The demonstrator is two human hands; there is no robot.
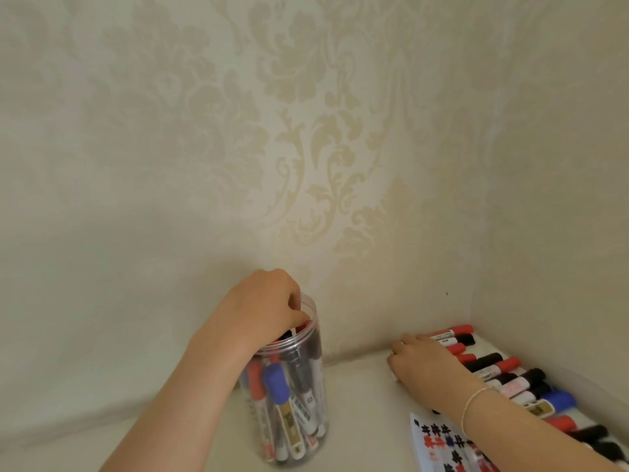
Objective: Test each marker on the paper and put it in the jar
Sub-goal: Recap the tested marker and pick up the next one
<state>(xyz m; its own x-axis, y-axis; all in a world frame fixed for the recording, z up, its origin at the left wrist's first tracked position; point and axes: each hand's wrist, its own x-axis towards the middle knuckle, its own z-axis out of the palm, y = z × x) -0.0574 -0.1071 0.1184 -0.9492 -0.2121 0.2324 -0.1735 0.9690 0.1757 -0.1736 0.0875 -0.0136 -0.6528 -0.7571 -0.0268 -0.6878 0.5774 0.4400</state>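
Left hand (263, 303) sits at the mouth of the clear jar (289, 396), its fingers curled over the rim and dipping inside; whether they pinch a marker there is hard to tell. Capped markers stand packed in the jar, a blue-capped marker (275, 384) among them. Right of the jar, the right hand (423, 364) lies fingers down on a row of markers (503, 373), a thin bracelet (471, 403) on its wrist. Test paper (439, 441) with scribbles lies right of the jar too, nearer the viewer, under the forearm.
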